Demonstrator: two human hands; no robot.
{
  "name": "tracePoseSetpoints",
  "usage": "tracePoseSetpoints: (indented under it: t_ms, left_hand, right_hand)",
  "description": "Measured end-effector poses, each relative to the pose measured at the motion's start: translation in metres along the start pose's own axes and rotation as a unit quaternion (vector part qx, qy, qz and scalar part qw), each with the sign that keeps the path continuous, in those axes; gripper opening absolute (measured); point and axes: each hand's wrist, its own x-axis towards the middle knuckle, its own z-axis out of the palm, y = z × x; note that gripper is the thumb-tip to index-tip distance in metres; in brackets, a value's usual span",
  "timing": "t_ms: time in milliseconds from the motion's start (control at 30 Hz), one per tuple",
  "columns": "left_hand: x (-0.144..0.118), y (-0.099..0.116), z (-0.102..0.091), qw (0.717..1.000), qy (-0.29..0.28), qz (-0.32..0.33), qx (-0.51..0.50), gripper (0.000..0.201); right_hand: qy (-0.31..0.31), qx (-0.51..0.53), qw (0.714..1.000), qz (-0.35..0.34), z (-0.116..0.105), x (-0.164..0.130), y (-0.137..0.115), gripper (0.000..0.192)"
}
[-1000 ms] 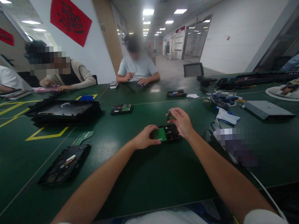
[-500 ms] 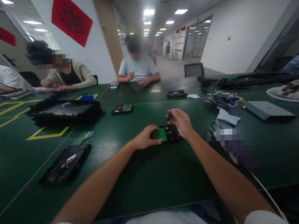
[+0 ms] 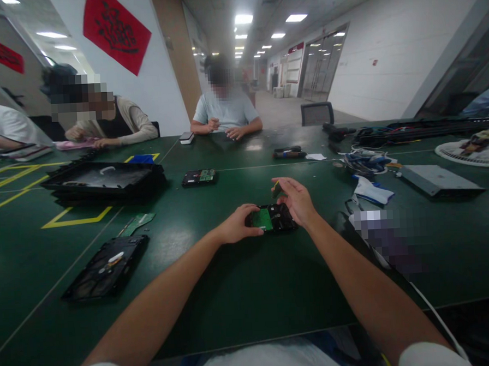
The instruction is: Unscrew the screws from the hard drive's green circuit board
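A hard drive (image 3: 282, 218) with a green circuit board and a black body lies on the table in front of me. My left hand (image 3: 239, 225) grips its left end, the thumb along the near edge and the fingers at the far edge. Above the right end, my right hand (image 3: 298, 200) pinches a small dark piece (image 3: 276, 189) with a yellowish edge, too small to name. The lower fingers of that hand rest by the drive's right part and partly cover it.
A black plastic case part (image 3: 109, 266) and a loose green board (image 3: 138, 224) lie to the left. Behind are stacked black trays (image 3: 105, 178) and another hard drive (image 3: 200, 177). Tangled cables (image 3: 366, 162) and a grey metal box (image 3: 439, 179) sit right. Several people sit around the table.
The small dark piece has turned slightly in my right fingers, so its yellowish edge shows more. My left hand and the hard drive have stayed in place.
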Motion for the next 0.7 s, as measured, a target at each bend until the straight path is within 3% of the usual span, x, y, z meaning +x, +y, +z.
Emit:
tracePoseSetpoints:
  t_ms: [300,700]
  left_hand:
    - [-0.0002,0.0011,-0.0006,1.0,0.001,-0.002,-0.009,0.082]
    - [-0.0011,0.0026,-0.0003,1.0,0.003,-0.002,-0.008,0.082]
  right_hand:
    - [-0.013,0.037,0.999,0.017,-0.0009,-0.0002,-0.0005,0.041]
    - [-0.002,0.026,1.0,0.01,0.0012,-0.0003,0.001,0.033]
